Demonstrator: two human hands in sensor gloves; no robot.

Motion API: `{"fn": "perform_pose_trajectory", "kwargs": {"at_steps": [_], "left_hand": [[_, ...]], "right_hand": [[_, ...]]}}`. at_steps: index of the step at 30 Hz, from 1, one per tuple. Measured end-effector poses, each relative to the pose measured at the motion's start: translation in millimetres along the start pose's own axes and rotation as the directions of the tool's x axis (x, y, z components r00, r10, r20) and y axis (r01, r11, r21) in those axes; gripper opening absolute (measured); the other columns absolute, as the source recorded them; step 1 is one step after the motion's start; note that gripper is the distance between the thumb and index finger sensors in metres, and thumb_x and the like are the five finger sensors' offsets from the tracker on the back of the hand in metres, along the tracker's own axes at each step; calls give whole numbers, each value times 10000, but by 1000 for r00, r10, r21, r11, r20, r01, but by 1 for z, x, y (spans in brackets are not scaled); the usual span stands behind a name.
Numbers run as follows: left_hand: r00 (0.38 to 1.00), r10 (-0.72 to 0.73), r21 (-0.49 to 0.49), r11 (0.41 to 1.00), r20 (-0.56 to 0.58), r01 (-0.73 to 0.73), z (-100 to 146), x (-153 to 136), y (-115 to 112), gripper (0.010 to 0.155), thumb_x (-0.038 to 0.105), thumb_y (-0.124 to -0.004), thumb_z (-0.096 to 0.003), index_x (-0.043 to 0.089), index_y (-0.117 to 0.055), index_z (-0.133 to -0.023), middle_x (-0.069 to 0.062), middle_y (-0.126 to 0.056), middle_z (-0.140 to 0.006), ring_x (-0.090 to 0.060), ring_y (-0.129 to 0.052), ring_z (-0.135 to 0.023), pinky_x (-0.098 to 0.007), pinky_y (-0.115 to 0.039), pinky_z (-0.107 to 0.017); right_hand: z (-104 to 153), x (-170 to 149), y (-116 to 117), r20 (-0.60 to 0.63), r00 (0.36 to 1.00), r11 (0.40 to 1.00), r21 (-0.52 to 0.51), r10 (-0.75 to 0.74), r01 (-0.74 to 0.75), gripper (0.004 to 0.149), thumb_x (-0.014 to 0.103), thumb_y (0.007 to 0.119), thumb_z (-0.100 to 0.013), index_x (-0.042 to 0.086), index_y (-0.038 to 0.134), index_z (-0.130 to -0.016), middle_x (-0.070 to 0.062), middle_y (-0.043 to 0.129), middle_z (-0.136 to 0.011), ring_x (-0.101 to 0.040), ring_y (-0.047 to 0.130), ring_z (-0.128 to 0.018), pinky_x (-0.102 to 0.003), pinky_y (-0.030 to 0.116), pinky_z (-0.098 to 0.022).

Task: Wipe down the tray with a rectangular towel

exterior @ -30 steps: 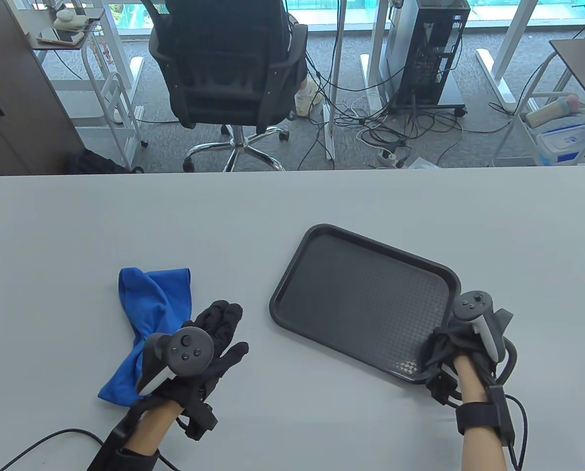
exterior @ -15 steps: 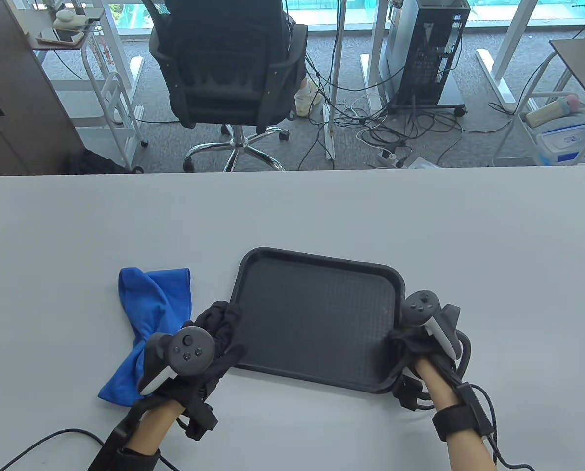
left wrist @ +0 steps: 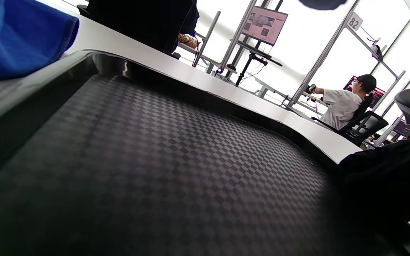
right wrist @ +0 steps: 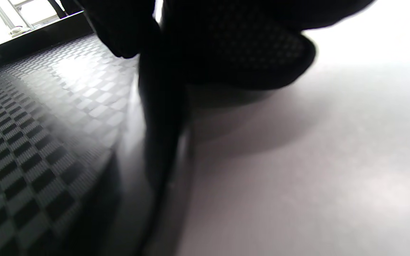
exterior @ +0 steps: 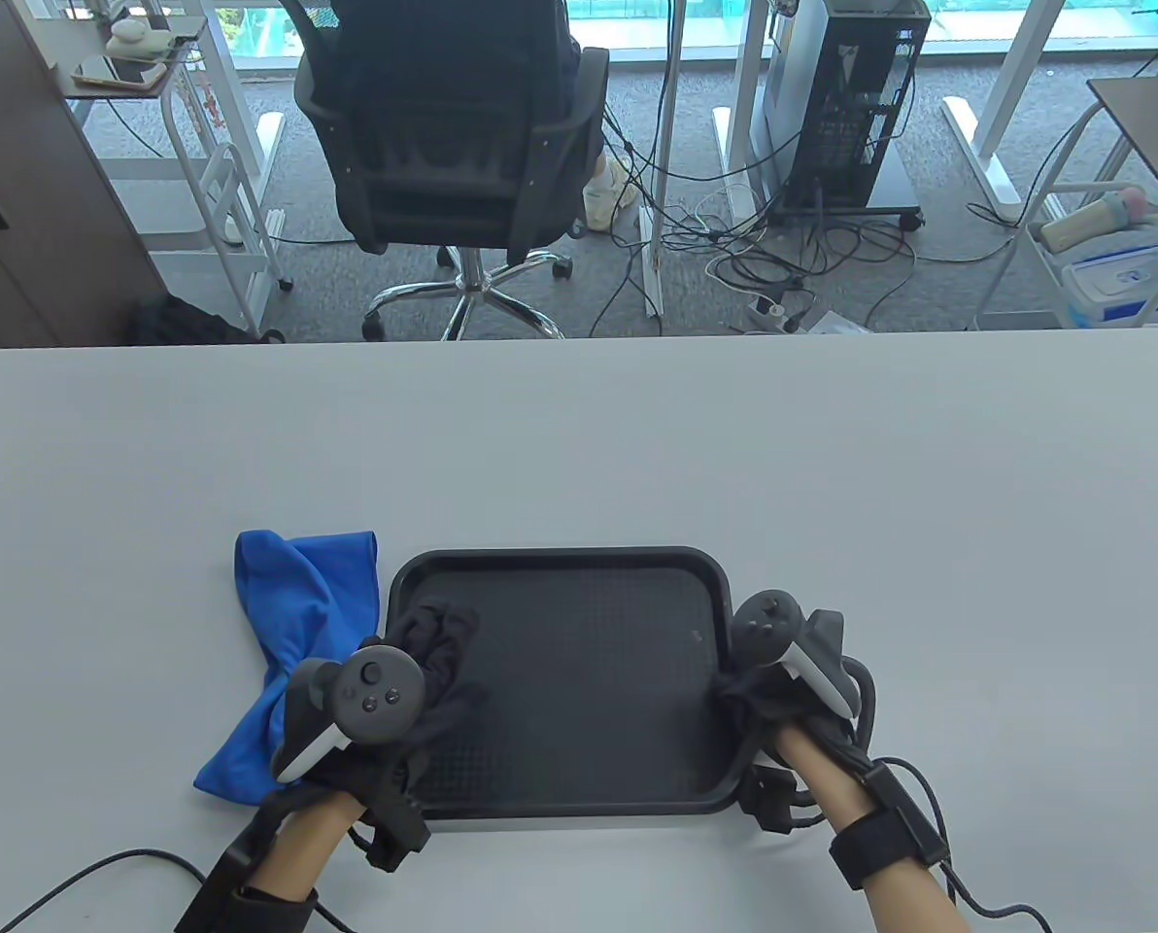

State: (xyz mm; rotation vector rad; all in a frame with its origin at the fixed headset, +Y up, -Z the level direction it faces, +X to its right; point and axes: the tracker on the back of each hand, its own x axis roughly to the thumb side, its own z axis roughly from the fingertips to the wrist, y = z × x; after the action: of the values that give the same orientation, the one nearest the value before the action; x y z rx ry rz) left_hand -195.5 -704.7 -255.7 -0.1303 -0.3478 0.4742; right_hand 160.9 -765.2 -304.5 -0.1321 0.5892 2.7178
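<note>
I see the black tray (exterior: 579, 603) lying flat on the grey bench (exterior: 579, 437), close to the near edge and a little left of its middle, long sides parallel to that edge. Its floor has a fine checkered texture, plain in the left wrist view (left wrist: 162, 167).

My right hand (exterior: 764, 695) is at the tray's right short rim, toward the near corner. In the right wrist view the gloved fingers (right wrist: 226, 46) curl over the rim (right wrist: 162, 149), with tray floor on one side and bench surface (right wrist: 297, 160) on the other. I read that as gripping the tray edge.

My left hand (exterior: 414, 680) lies over the left part of the tray, fingers (exterior: 438, 632) stretched out loosely toward the far side, not closed on anything. Whether the palm touches the tray floor I cannot tell.

The blue towel (exterior: 297, 632) is bunched and twisted on the bench, just left of the tray, running from beside the tray's far left corner down toward the near edge. Its near end passes under my left wrist. In the left wrist view a fold of towel (left wrist: 20, 35) sits right beside the tray's rim; touching or not, I cannot tell.

Neither hand holds the towel.
</note>
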Motion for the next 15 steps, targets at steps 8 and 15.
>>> {"fn": "perform_pose_trajectory", "kwargs": {"at_steps": [8, 15], "left_hand": [[998, 2, 45, 999, -63, 1, 0, -8, 7, 718, 468, -631, -538, 207, -340, -1140, -184, -287, -1193, -426, -372, -1137, -769, -294, -688], [964, 78, 205, 978, -254, -25, 0, -46, 34, 725, 462, -641, -535, 207, -336, -1141, -184, -273, -1195, -429, -353, -1141, -773, -274, -693]], "right_hand": [[1, 2, 2, -7, 1000, 1000, 7, 1, -1, 579, 334, 809, -445, -14, 611, -862, -130, 862, -513, -218, 934, -287, -389, 814, -182], [0, 2, 1, -13, 1000, 1000, 22, -2, 2, 580, 336, 806, -448, -12, 602, -865, -132, 858, -516, -221, 933, -290, -392, 813, -183]]}}
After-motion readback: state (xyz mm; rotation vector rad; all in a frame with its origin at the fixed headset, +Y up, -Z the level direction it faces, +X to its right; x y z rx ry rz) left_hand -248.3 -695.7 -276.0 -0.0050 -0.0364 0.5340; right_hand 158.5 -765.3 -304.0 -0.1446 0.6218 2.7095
